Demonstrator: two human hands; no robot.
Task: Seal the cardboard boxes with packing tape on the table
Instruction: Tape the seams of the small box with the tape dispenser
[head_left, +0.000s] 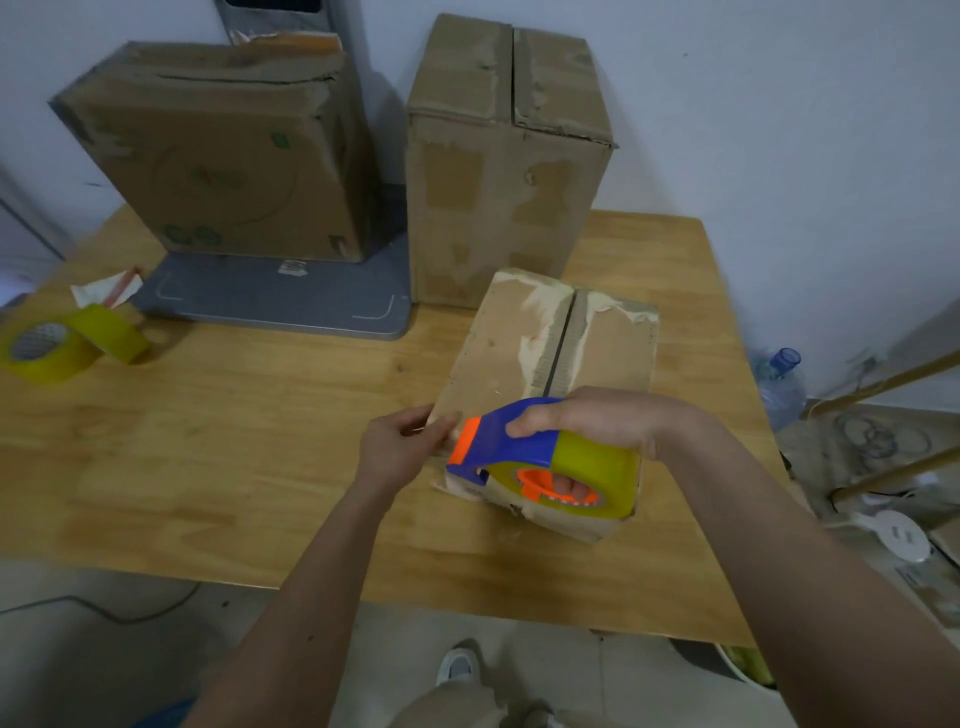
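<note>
- The small box (524, 364) lies on the wooden table (260, 467), just in front of the tall box (498, 171). It is worn brown cardboard; its 2 top flaps meet at a dark, open seam, edged with pale torn patches where the paper skin has peeled.
- The right hand (587, 421) curls over the dispenser (524, 452) at the small box's near end. Fingers show through the orange hub, so it grips the tool through the roll's core.
- The dispenser has a blue plastic shell with an orange front plate and carries a glossy, translucent yellow roll.
- The left hand (400, 447) is at the small box's near-left corner, thumb and fingers drawn together just beside the orange plate. It seems to pinch something there, but I cannot tell what.
- The tall box is upright, with scuffed, patchy sides and a split top seam.
- The wide box (218, 156), left of the tall box, is dented, with faded green print, and stands on a flat grey base (291, 301).
- 2 spare rolls (67, 343) of yellow tape lie far left of the small box, touching each other.
</note>
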